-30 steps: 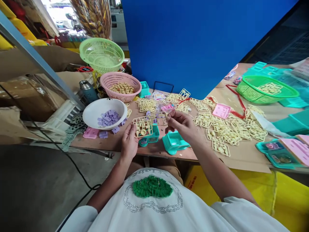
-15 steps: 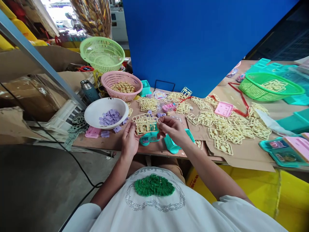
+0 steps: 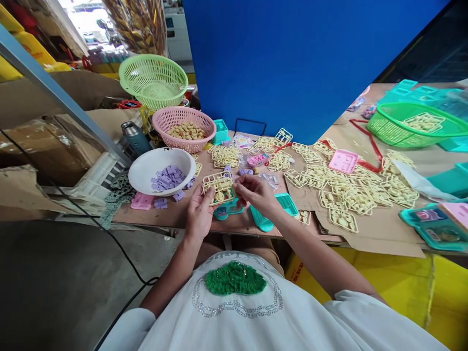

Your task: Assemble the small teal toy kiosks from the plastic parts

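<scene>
Head view: the cream frame (image 3: 218, 187) in front of you has molded parts attached, so I'd call this unit partway at best. It's up over the near bench edge, above a teal piece (image 3: 234, 208); can't tell if it's one frame or a stack. Left to do, judging by the bench: the big heap of cream frames (image 3: 351, 197) on your right, parts on. Purple pieces (image 3: 168, 179) sit loose in the white bowl (image 3: 137, 170); those look separated. Open teal tray (image 3: 261, 220) is just below your right wrist.

Pose: your left hand (image 3: 199, 210) grips the frame's left side, thumb over the front. Your right hand (image 3: 255, 194) is at its right edge, fingertips bunched; can't tell what they pinch. Both forearms reach forward, converging.
</scene>
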Motion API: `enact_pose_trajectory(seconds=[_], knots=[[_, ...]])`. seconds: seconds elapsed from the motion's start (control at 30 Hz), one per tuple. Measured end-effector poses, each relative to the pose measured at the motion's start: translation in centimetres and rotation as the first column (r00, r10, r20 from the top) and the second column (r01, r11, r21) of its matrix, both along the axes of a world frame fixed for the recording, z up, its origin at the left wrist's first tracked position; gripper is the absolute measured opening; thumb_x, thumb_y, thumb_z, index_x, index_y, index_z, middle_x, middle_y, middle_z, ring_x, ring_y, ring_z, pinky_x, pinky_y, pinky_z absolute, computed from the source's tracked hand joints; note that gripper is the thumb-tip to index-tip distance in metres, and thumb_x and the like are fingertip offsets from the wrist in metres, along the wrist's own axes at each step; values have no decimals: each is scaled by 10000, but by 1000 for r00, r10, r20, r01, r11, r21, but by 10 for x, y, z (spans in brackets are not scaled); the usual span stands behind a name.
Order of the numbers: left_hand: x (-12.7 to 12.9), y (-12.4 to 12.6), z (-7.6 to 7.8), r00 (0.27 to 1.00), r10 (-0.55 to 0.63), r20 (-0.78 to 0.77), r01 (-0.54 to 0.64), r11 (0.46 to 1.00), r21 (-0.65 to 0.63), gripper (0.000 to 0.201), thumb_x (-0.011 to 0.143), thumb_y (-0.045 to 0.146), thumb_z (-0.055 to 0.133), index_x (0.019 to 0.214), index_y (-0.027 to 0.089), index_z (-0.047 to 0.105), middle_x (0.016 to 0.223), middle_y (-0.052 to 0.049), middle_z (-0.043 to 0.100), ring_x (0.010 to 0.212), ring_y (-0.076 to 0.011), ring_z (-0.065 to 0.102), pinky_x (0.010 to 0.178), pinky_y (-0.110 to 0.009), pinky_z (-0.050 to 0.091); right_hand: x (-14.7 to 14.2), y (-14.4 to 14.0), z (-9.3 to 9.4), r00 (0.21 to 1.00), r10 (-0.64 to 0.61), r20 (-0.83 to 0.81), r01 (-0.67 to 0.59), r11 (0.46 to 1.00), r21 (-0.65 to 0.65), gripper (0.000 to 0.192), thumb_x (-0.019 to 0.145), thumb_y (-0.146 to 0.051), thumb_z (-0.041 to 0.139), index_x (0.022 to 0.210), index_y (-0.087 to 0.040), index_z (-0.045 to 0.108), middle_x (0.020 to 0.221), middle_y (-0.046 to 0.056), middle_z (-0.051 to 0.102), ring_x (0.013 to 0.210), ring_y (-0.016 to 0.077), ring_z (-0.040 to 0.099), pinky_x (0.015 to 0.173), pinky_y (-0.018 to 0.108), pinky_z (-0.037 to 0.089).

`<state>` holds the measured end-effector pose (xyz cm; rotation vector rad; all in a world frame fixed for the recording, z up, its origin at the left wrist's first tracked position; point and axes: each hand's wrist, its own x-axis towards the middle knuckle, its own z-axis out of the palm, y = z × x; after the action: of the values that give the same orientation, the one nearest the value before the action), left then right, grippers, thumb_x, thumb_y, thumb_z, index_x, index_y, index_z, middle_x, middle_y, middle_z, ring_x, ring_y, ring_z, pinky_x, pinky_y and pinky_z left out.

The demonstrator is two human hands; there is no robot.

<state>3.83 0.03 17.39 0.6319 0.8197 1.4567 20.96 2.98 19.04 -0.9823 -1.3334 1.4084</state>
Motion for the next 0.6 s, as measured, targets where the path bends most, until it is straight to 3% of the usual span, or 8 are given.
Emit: enact_pose_trajectory(seconds=[0.1,0.27,0.37,0.6], knots=[[1,-3,3,1000,-20,1,20,1000,-14,435,737,331,965,1096,210,750,1126,-91,838,1261,-329,747,1002,-405,661,2,11,4,998,-65,3,65,997,46,513,734,-639,917,845,-217,647,658,-60,565,510,98,539,437,242,545],[0,-5,3,997,-70,-12,70,997,-14,409,774,295,935,1125,212,741,1173,-91,827,1245,-309,752,994,-384,662,11,33,8,999,6,46,-9,999,49,514,679,-640,944,787,-201,700,704,-24,607,587,109,558,496,252,561],[-6,-1,-3,998,-68,-12,68,997,-21,439,767,317,943,1147,209,751,1162,-83,830,1132,-263,787,932,-347,677,18,43,6,994,-105,-2,105,993,50,544,652,-673,946,782,-206,698,657,-34,594,582,114,567,541,265,571],[-13,9,-12,998,-59,15,60,996,-62,459,703,325,987,1093,192,785,1108,-81,846,907,-212,812,833,-335,698,26,47,5,983,-180,-22,181,980,86,591,610,-731,940,740,-216,680,594,-38,585,525,115,542,519,277,520]])
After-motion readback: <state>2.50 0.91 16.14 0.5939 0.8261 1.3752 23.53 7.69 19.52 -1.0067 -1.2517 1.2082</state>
